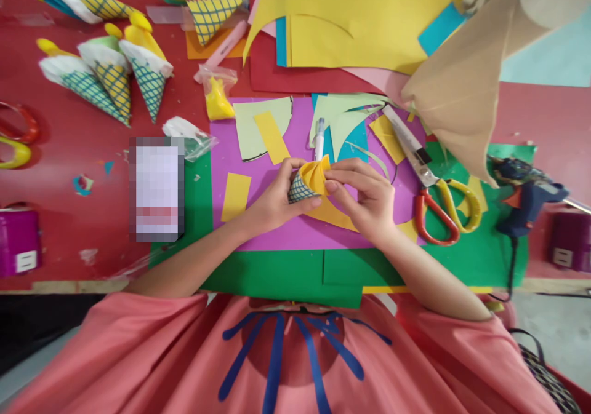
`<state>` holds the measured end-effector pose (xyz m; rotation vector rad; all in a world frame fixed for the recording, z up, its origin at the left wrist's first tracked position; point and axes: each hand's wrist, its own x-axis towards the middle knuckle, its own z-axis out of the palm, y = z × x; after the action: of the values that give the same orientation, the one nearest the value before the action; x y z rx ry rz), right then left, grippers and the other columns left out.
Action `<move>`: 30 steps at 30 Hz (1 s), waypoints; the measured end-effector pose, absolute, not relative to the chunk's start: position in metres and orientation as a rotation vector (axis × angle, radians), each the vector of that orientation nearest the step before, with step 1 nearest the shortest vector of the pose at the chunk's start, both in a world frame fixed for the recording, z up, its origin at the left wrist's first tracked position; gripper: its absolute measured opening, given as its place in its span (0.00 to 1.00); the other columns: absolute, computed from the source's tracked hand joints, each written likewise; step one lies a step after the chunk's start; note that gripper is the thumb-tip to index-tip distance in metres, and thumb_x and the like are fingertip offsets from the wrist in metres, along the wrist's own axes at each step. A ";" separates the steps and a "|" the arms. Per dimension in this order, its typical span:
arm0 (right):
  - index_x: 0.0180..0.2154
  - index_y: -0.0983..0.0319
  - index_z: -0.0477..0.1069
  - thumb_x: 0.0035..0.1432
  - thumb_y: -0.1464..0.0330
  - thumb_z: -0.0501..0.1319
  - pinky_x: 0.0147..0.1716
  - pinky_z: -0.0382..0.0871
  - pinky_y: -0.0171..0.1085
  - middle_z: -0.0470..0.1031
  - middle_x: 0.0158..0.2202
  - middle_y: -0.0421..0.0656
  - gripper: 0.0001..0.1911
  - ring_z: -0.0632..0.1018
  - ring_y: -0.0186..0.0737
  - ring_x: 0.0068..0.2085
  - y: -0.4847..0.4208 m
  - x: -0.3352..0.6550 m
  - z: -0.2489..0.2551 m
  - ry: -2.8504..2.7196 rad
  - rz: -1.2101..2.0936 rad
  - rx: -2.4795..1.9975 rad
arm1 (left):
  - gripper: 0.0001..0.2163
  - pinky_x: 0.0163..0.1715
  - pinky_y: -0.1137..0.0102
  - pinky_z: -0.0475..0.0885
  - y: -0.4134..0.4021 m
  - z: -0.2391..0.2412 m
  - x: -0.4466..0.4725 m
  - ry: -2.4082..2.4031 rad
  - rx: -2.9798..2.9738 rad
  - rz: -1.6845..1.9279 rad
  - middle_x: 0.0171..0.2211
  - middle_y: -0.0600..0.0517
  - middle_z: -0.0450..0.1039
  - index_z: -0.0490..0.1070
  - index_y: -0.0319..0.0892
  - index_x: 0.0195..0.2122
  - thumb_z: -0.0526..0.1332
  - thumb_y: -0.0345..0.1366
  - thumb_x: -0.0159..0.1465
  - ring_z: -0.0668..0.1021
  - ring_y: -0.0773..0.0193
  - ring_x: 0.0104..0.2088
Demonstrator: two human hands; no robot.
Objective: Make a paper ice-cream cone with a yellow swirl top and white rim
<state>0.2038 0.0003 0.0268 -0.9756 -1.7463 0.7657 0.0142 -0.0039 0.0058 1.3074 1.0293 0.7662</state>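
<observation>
Over the purple sheet (277, 235), my left hand (279, 192) is wrapped round a small paper cone (300, 189) with a dark crisscross pattern. Folded yellow paper (314, 177) sticks out of the cone's wide end. My right hand (364, 195) pinches the right edge of that yellow paper between thumb and fingers. Just behind the cone lies a white marker (319, 137). Yellow paper strips (236, 197) and a pale green paper piece (249, 128) lie near my left hand. Scissors (436, 202) with red and yellow handles rest open to the right of my right hand.
Several finished-looking paper cones (150, 79) lie at the upper left. A glue gun (526, 205) with a cord is at the right, beside a brown paper sheet (462, 75). Large yellow sheets (369, 26) are stacked at the back. A bag of yellow clay-like material (218, 99) sits left of centre.
</observation>
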 end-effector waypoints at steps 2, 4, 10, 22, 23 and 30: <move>0.39 0.57 0.79 0.62 0.71 0.63 0.39 0.79 0.39 0.82 0.37 0.43 0.06 0.82 0.38 0.40 0.000 0.203 0.027 -1.736 0.773 -0.979 | 0.26 0.40 0.71 0.70 -0.004 0.005 0.014 1.026 1.303 0.768 0.45 0.50 0.66 0.58 0.48 0.48 0.70 0.50 0.57 0.74 0.60 0.45; 0.37 0.56 0.79 0.62 0.70 0.63 0.39 0.78 0.39 0.82 0.36 0.42 0.06 0.82 0.38 0.39 0.000 0.203 0.027 -1.729 0.775 -0.991 | 0.28 0.40 0.70 0.71 -0.004 0.004 0.014 1.028 1.302 0.764 0.45 0.50 0.66 0.58 0.48 0.49 0.71 0.51 0.56 0.74 0.60 0.45; 0.37 0.58 0.78 0.61 0.68 0.64 0.37 0.76 0.38 0.82 0.36 0.42 0.04 0.82 0.38 0.38 0.004 0.207 0.029 -1.755 0.815 -0.996 | 0.28 0.40 0.70 0.71 -0.004 0.002 0.013 0.995 1.283 0.766 0.46 0.50 0.67 0.59 0.48 0.50 0.71 0.51 0.56 0.75 0.60 0.45; 0.35 0.59 0.69 0.60 0.72 0.63 0.36 0.74 0.38 0.76 0.34 0.41 0.04 0.79 0.38 0.38 0.004 0.207 0.034 -1.849 0.698 -0.972 | 0.27 0.38 0.71 0.72 -0.003 -0.008 0.012 0.968 1.458 0.812 0.45 0.50 0.67 0.57 0.48 0.52 0.68 0.53 0.59 0.76 0.62 0.44; 0.36 0.59 0.69 0.60 0.73 0.63 0.37 0.74 0.39 0.75 0.35 0.42 0.05 0.78 0.38 0.39 0.004 0.207 0.033 -1.858 0.644 -0.952 | 0.27 0.38 0.71 0.72 -0.003 -0.007 0.012 0.967 1.457 0.814 0.45 0.50 0.67 0.57 0.48 0.51 0.68 0.53 0.59 0.76 0.62 0.43; 0.34 0.58 0.66 0.58 0.77 0.60 0.31 0.69 0.36 0.68 0.30 0.39 0.07 0.72 0.35 0.32 0.000 0.205 0.036 -1.939 0.596 -0.927 | 0.27 0.34 0.74 0.70 -0.003 -0.005 0.014 0.948 1.463 0.827 0.42 0.52 0.67 0.57 0.47 0.50 0.68 0.52 0.59 0.76 0.65 0.40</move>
<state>0.2050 -0.0003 0.0361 -0.9274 -1.9385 0.5957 0.0137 -0.0026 -0.0055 1.4633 0.9477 0.8274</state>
